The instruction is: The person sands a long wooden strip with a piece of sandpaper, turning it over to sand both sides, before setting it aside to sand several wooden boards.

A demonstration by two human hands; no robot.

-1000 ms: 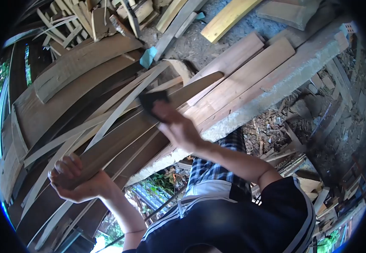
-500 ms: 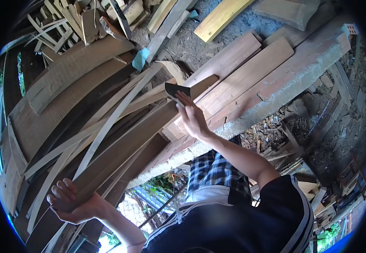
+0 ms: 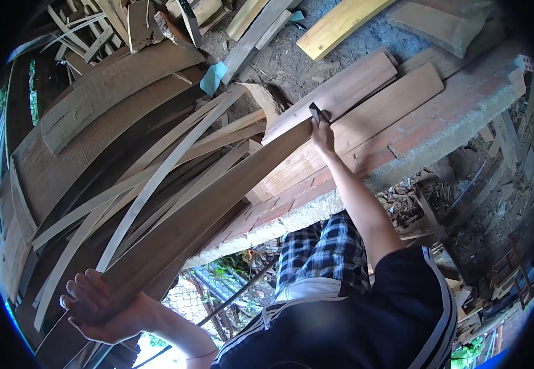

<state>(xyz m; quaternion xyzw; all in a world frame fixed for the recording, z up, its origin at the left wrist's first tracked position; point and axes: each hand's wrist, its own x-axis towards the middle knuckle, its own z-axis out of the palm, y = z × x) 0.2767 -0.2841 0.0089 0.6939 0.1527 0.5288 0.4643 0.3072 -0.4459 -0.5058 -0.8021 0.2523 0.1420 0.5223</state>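
A long brown wooden board (image 3: 217, 190) runs slantwise from the lower left up to the middle of the head view. My left hand (image 3: 98, 310) is wrapped round it toward its near end, thumb below and fingers over the top. At the board's far tip, my right hand (image 3: 322, 135) is closed on a dark piece of sandpaper (image 3: 317, 113), bent and pressed against the tip. Most of the sandpaper is hidden by the fingers. Pale wooden planks (image 3: 390, 101) lie under and beyond my right hand.
A brick ledge with a rough concrete edge (image 3: 390, 175) carries the planks. Thin curved strips (image 3: 156, 181) and wide curved boards (image 3: 119, 92) lie at left. A yellowish plank (image 3: 340, 27) rests on the dirt beyond. Wood scraps litter the ground at right.
My right hand has slid up and right to the board's tip, and the sandpaper, flat-spread before, is now bunched in it. The board's far end appears more to the left and lower.
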